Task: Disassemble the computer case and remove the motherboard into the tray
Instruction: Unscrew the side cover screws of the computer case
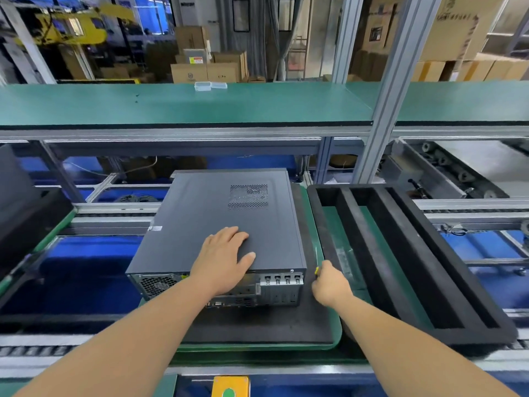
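The case [220, 224] lies closed on the mat [257, 325], left hand [226, 259] spread flat on its panel, right hand [329, 285] pinching a screwdriver [317, 271]; the tray [400, 253] awaits, so disassembly has barely begun.

The computer case [217, 219] has a matt dark-grey sheet-metal lid, with bare shiny metal at its rear panel. The tray [406, 253] looks like rough black foam. The worktop [183, 104] is smooth green matting.

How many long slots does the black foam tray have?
3 in the black foam tray, side by side right of the grey metal computer case: left slot, middle slot, right slot.
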